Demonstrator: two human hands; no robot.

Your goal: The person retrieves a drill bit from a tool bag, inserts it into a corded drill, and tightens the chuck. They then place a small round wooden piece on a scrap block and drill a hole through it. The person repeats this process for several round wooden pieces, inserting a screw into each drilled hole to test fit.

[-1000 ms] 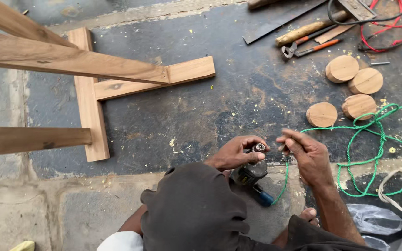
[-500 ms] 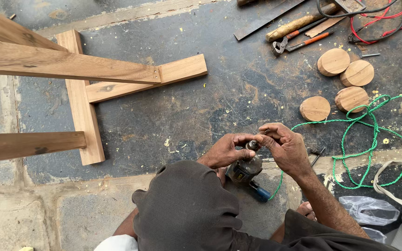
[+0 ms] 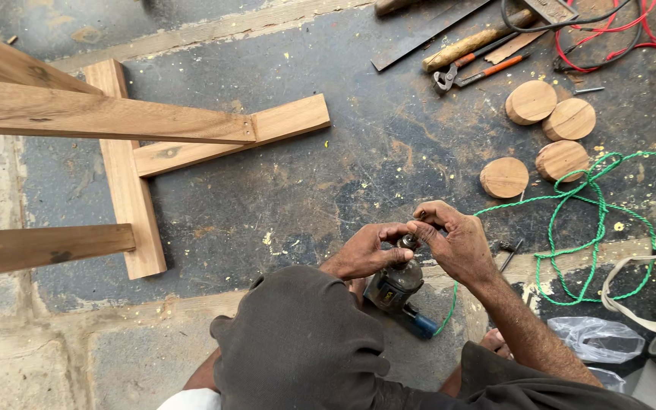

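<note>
A small dark power tool with a blue end stands upright on the floor between my hands, in front of my dark-clothed knee. My left hand wraps around the tool's upper body. My right hand pinches the metal tip at the top of the tool, fingertips meeting those of the left hand. The tip itself is mostly hidden by my fingers.
A wooden frame of planks lies to the left. Several round wooden discs and a green cord lie to the right. A hammer, pincers, a metal strip and red wires sit at the far right. A plastic bag lies near my right arm.
My right hand has come in over the tool's top and met the left hand's fingers there. The tool stays in place between the hands.
</note>
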